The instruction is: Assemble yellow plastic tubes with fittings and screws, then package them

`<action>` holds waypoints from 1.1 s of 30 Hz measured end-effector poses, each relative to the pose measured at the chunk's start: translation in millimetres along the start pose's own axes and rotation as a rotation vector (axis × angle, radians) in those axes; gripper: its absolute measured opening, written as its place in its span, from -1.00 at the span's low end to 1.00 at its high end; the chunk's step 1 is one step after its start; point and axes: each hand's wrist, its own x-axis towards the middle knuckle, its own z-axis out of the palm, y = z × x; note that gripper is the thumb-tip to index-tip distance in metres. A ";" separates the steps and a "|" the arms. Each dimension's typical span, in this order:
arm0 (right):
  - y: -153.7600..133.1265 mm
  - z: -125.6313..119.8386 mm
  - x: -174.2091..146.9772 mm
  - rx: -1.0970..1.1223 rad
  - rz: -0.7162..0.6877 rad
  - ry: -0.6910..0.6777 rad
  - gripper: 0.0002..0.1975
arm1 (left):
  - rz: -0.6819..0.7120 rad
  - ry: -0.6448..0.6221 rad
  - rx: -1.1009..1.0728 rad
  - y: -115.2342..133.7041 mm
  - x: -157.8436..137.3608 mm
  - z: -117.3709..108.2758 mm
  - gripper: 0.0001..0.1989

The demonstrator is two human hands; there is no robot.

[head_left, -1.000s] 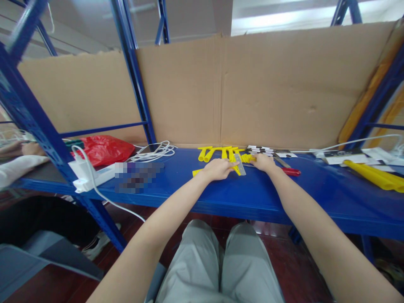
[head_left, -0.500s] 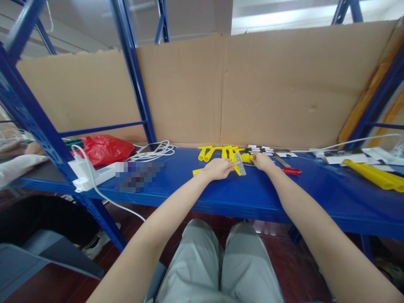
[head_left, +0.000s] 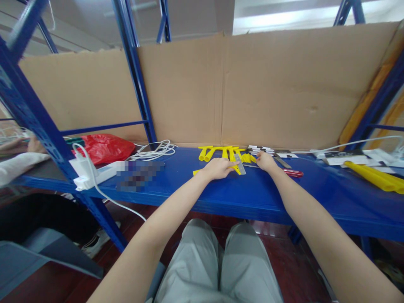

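My left hand [head_left: 220, 168] is closed around a yellow-handled scraper [head_left: 235, 169], with its flat metal blade [head_left: 241, 164] sticking out past the fingers. To the right, my right hand [head_left: 266, 161] has its fingertips pinched on a small yellow plastic piece [head_left: 253, 158], by a little pile of similar yellow pieces [head_left: 245, 158]. A red-handled screwdriver [head_left: 293, 173] lies on the blue shelf [head_left: 176, 181], its thin shaft running left under my right hand. Behind my left hand stand several yellow T-shaped handles [head_left: 208, 154].
Black-and-white packs [head_left: 260, 149] and a flat metal strip [head_left: 282, 160] lie behind my right hand. Yellow tubes [head_left: 374, 176] rest at far right. On the left are a red bag [head_left: 107, 148], white cables [head_left: 159, 149] and a power strip [head_left: 107, 172]. Another person's hand [head_left: 35, 145] shows at far left.
My right hand has shifted slightly right and away from the pile, with a yellow piece now showing at its fingertips. My left hand and the scraper have hardly moved.
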 end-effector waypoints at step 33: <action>-31.4 -36.1 -21.8 1.306 0.426 0.237 -0.83 | -0.029 0.051 0.012 -4.7 0.5 4.3 -0.57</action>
